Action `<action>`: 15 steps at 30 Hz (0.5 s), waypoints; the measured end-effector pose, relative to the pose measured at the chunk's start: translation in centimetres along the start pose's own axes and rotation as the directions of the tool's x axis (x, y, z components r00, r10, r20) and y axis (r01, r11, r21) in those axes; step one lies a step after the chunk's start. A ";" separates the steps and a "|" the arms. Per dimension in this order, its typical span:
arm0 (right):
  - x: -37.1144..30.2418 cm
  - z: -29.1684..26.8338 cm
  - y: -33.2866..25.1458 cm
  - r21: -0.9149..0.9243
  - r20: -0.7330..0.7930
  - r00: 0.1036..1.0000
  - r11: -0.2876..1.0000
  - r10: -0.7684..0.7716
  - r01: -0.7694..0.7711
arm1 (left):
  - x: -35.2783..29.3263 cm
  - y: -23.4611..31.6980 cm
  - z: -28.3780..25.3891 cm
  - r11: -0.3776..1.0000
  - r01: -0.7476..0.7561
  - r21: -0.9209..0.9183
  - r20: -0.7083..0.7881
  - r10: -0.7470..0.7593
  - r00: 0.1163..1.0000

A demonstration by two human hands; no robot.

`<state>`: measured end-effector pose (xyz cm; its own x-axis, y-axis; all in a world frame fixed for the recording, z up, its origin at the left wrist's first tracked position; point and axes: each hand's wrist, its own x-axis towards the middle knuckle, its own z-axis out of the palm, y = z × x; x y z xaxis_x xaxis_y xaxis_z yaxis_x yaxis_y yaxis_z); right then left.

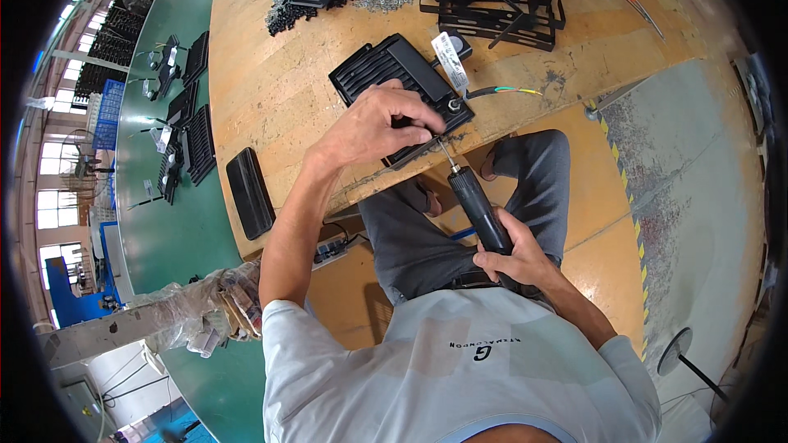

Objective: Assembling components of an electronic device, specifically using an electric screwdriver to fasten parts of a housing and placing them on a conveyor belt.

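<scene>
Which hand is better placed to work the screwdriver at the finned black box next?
Probably the right hand: it grips the screwdriver, whose tip points toward the near edge of the finned black box. The left hand is close to that tip.

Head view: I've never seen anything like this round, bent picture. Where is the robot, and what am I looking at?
There's no robot: these are a person's bare hands. The camera sits on the person's head, looking down, so their shirt and lap show below. Its fisheye lens bends straight edges.

On the wooden table lies a ribbed black unit with a white tag and loose wires. Further back are black brackets and small metal parts.

The right hand grips a thick black screwdriver, its tip at the unit's near edge. The left hand is there too, fingers by the tip; whether they pinch something small, I can't tell.
</scene>
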<state>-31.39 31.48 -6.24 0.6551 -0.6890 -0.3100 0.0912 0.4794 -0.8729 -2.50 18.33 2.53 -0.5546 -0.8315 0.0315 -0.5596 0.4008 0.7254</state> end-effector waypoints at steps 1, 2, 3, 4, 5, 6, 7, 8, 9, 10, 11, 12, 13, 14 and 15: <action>0.0 0.1 0.1 0.029 -0.005 1.000 1.000 -0.012 0.012 | -0.3 0.2 0.0 0.995 0.078 -0.062 -0.028 -0.080 0.996; -0.1 0.1 0.2 0.030 -0.007 1.000 0.999 -0.013 0.014 | -0.5 0.0 0.1 0.969 0.139 -0.203 -0.048 -0.152 0.987; -0.1 0.2 0.3 0.040 0.003 1.000 0.999 -0.001 0.001 | -0.5 -0.3 0.1 0.969 0.138 -0.203 -0.050 -0.151 0.987; -0.1 0.2 0.4 0.049 0.014 1.000 0.999 0.011 -0.012 | -0.5 -0.7 0.0 1.000 -0.009 -0.016 -0.173 0.006 0.985; -0.1 0.1 0.5 0.047 0.014 1.000 0.999 0.011 -0.012 | -0.5 -0.9 0.0 0.974 -0.134 0.185 -0.262 0.180 0.948; 0.0 0.1 0.6 0.034 0.013 1.000 0.999 -0.006 0.005 | -0.6 -0.6 -0.1 0.924 -0.126 0.360 -0.220 0.215 0.952; 0.0 0.0 0.6 0.020 0.013 1.000 1.000 -0.022 0.021 | -0.4 -0.6 0.2 0.925 -0.125 0.358 -0.223 0.215 0.951; 0.0 0.0 0.6 0.017 0.013 1.000 1.000 -0.018 0.018 | -0.1 -0.6 0.8 0.869 -0.117 0.481 -0.213 0.245 0.946; 0.0 0.1 0.5 0.032 0.004 1.000 0.999 -0.019 0.019 | 0.0 -0.8 1.3 0.796 -0.103 0.597 -0.200 0.271 0.942; 0.0 0.2 0.4 0.047 -0.004 1.000 0.999 -0.020 0.020 | 0.2 -1.3 1.5 0.855 -0.111 0.507 -0.132 0.204 0.970; 0.0 0.2 0.4 0.045 -0.001 1.000 0.999 -0.017 0.017 | 0.2 -1.4 1.7 0.856 -0.107 0.506 -0.136 0.202 0.970; -0.2 0.3 0.4 0.056 -0.009 1.000 0.998 -0.006 0.006 | 0.1 -1.4 1.9 0.862 -0.100 0.497 -0.129 0.188 0.974; -0.2 0.3 0.4 0.068 -0.018 1.000 0.998 0.006 -0.004 | 0.1 -1.3 2.1 0.868 -0.094 0.488 -0.122 0.174 0.977; -0.2 0.4 0.2 0.069 -0.018 1.000 0.998 0.009 -0.008 | 0.3 -1.4 2.1 0.870 -0.092 0.485 -0.123 0.172 0.977; -0.1 0.5 -0.2 0.101 -0.025 1.000 0.995 0.009 -0.006 | 0.5 -1.5 2.1 0.869 -0.095 0.485 -0.125 0.176 0.976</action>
<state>-31.06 31.76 -5.88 0.6373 -0.6980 -0.3267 0.1628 0.5363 -0.8282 -3.19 18.14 0.01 -0.5636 -0.7891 0.2444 -0.7323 0.6141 0.2941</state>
